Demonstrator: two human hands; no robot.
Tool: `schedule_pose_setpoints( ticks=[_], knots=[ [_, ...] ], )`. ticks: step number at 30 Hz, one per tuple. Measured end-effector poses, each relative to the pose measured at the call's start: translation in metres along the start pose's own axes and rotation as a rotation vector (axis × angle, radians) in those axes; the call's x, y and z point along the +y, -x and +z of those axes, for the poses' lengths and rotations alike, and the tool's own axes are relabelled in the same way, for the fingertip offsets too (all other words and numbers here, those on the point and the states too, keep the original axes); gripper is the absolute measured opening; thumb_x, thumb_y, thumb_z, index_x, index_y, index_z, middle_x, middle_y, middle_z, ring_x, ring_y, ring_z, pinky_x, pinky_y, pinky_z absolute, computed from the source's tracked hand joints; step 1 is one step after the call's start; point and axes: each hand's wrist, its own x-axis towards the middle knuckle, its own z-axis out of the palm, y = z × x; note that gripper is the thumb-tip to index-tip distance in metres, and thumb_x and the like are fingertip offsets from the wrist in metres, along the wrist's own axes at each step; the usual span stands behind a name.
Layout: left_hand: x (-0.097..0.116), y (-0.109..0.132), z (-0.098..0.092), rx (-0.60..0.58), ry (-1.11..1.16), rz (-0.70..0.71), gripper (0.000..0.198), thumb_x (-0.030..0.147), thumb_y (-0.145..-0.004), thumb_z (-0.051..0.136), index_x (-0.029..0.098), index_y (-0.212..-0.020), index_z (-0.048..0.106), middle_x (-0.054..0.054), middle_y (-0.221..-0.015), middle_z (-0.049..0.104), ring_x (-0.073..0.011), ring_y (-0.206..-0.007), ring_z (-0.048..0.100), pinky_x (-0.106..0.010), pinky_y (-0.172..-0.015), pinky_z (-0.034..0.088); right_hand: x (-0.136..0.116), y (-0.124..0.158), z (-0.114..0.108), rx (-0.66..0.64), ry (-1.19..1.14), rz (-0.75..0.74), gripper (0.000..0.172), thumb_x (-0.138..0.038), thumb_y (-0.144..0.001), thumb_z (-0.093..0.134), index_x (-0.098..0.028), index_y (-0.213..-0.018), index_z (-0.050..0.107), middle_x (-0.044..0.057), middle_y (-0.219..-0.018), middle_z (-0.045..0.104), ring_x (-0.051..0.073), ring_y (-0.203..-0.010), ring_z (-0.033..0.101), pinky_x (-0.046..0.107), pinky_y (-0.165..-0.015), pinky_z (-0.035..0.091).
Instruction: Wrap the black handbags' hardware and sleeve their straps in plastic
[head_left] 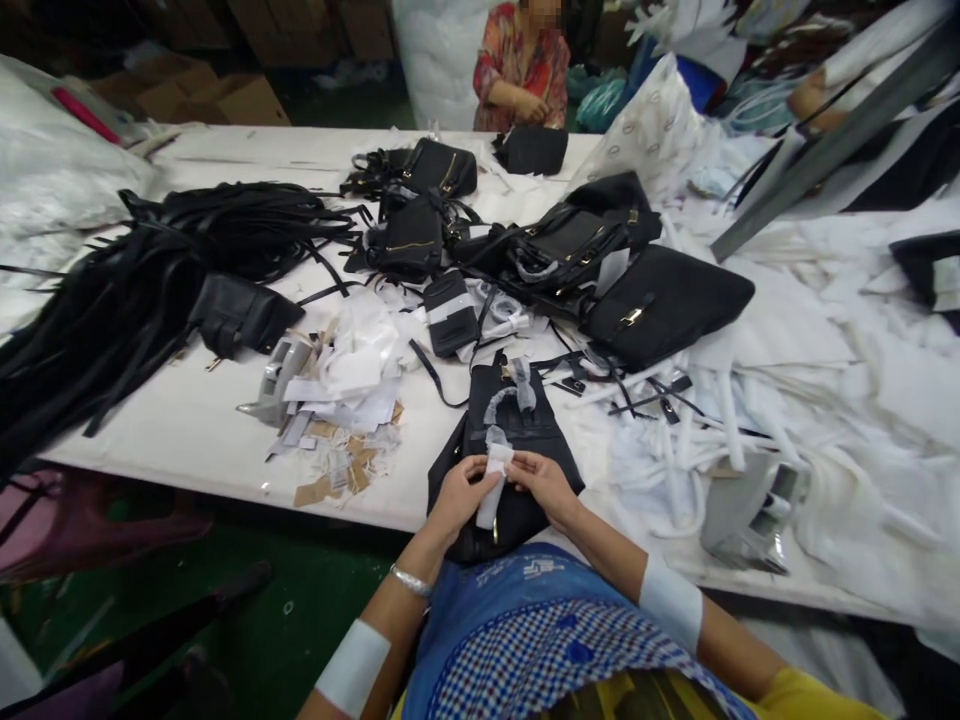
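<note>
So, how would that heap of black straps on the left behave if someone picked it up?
The black straps would probably flop, since they lie in loose curves. They'd likely snag on one another, as many cross and overlap.

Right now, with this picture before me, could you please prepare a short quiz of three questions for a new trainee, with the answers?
1. True or false: the pile of long black straps lies to the left of the nearest black bag.
2. On which side is the silver bracelet worn? A: left, B: right, C: both.
3. What do the left hand and right hand hold over this bag?

Key: 1. True. 2. A. 3. A white strip.
</note>
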Motion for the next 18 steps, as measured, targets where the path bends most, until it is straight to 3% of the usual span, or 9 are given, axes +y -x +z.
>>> schedule_pose_setpoints(
  ticks=[5, 8, 12, 15, 18],
  knots=[
    [-0.008, -0.005, -0.003, -0.002, 0.137, -0.039, 0.038, 0.038, -0.073, 0.072, 0.015, -0.102, 0.066, -0.012, -0.102, 0.071, -0.0220, -0.093, 0.066, -0.031, -0.084, 0.049, -0.004, -0.002, 0.007, 0.077, 0.147, -0.081, 0.036, -0.042, -0.072, 0.069, -0.016, -0.096, 0.072, 0.004, -0.075, 0.071, 0.016, -0.063, 0.061, 0.025, -0.054, 0.043],
    [-0.012, -0.010, -0.009, 0.045, 0.234, -0.116, 0.041, 0.040, -0.070, 0.074, 0.014, -0.101, 0.067, -0.010, -0.098, 0.072, -0.0199, -0.089, 0.066, -0.029, -0.082, 0.049, -0.004, 0.010, -0.011, 0.192, 0.242, -0.138, 0.033, -0.044, -0.075, 0.065, -0.018, -0.095, 0.072, 0.004, -0.074, 0.071, 0.018, -0.065, 0.063, 0.029, -0.060, 0.048],
    [-0.010, -0.022, -0.018, 0.048, 0.292, -0.179, 0.042, 0.040, -0.069, 0.075, 0.014, -0.102, 0.067, -0.008, -0.096, 0.072, -0.0181, -0.085, 0.067, -0.028, -0.081, 0.051, 0.010, 0.051, -0.085, 0.564, 0.400, -0.220, 0.036, -0.044, -0.079, 0.060, -0.018, -0.102, 0.070, 0.009, -0.091, 0.072, 0.023, -0.079, 0.066, 0.036, -0.077, 0.050],
    [-0.011, -0.032, -0.021, 0.057, 0.255, -0.202, 0.040, 0.037, -0.069, 0.076, 0.013, -0.100, 0.067, -0.007, -0.093, 0.072, -0.0166, -0.081, 0.067, -0.027, -0.078, 0.052, 0.026, 0.094, -0.158, 1.005, 0.582, -0.249, 0.043, -0.047, -0.079, 0.056, -0.016, -0.106, 0.068, 0.013, -0.105, 0.069, 0.026, -0.089, 0.064, 0.042, -0.086, 0.047],
    [-0.018, -0.040, -0.023, 0.112, 0.185, -0.284, 0.031, 0.029, -0.072, 0.074, 0.013, -0.098, 0.068, -0.006, -0.088, 0.072, -0.0151, -0.076, 0.067, -0.026, -0.076, 0.053, 0.036, 0.134, -0.220, 1.399, 0.717, -0.181, 0.049, -0.046, -0.079, 0.050, -0.013, -0.112, 0.065, 0.016, -0.112, 0.066, 0.030, -0.098, 0.060, 0.044, -0.089, 0.044]
  ],
)
